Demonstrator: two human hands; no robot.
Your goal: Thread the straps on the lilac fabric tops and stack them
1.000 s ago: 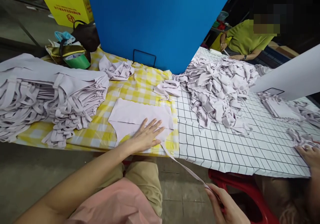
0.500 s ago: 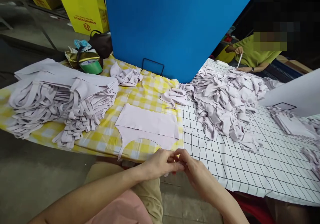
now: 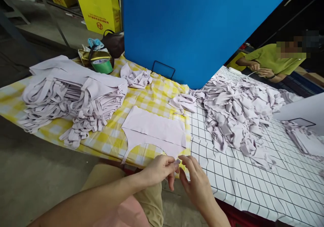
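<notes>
Yellow-checked cloth (image 3: 157, 98) is topped by the lilac garment (image 3: 154, 126), laid flat; its strap is no longer stretched out. A pale scrap (image 3: 178, 161) seems pinched by the left hand (image 3: 160, 169); the right hand (image 3: 196, 176) is unclenched, seemingly freed for finishing.

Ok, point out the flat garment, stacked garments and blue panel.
Flat garment (image 3: 154, 126), head view: middle of its body.
Stacked garments (image 3: 81, 76), head view: top piece.
Blue panel (image 3: 192, 31), head view: broad face.

One spread garment (image 3: 154, 127), two tablecloths (image 3: 159, 98) (image 3: 243, 183)
</notes>
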